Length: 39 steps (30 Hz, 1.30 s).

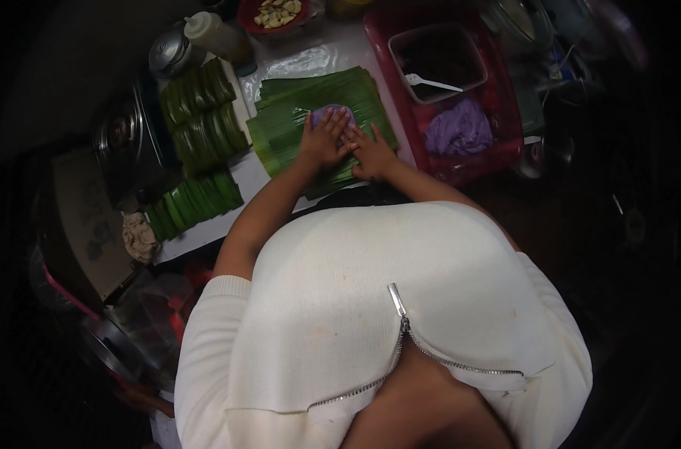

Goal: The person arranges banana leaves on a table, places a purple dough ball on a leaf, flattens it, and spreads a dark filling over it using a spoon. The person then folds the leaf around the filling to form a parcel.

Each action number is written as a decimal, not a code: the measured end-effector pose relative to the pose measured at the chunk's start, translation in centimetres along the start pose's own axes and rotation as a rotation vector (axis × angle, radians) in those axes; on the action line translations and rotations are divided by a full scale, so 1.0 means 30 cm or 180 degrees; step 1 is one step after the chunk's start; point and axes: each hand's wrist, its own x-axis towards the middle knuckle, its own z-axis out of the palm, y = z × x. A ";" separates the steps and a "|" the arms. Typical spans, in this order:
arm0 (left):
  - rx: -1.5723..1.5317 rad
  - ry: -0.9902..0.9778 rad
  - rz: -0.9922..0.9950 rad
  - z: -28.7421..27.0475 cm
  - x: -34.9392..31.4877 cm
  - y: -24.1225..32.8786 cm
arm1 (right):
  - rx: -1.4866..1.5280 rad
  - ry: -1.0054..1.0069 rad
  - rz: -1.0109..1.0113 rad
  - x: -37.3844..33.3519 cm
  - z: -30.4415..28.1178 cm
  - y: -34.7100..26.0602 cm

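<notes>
Flattened purple dough [319,114] lies on a stack of green banana leaf pieces [280,123] in front of me. My left hand [325,141] rests on the dough with its fingers stretched out flat. Beside it, my right hand [372,156] is spread, its fingers touching the dough's right side and the left fingertips. Both hands press from above and grip nothing. Part of the dough is hidden beneath the fingers. To the right, a larger lump of purple dough [460,129] sits in a red tray [509,146].
Inside the tray, a clear container [438,56] has dark contents and a white plastic utensil [434,83]. Leaf-wrapped parcels [205,131] line up at left, above a crumpled cloth [140,238]. Behind stand a squeeze bottle [219,37] and a red bowl [244,16] of pale pieces.
</notes>
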 end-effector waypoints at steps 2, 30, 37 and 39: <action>-0.0489 -0.0152 0.0030 -0.025 0.013 -0.032 | 0.0107 -0.0038 -0.0009 0.005 -0.017 0.007; -0.0537 -0.0156 -0.0434 -0.022 -0.009 0.013 | 0.0853 0.0865 0.0689 0.038 -0.009 0.027; -0.0648 0.0469 -0.0475 0.054 -0.150 0.017 | 0.0286 0.0917 0.0066 0.044 0.004 0.014; -0.0244 0.0236 -0.0628 0.071 -0.184 0.076 | 0.0216 0.0518 0.0043 0.026 0.013 0.005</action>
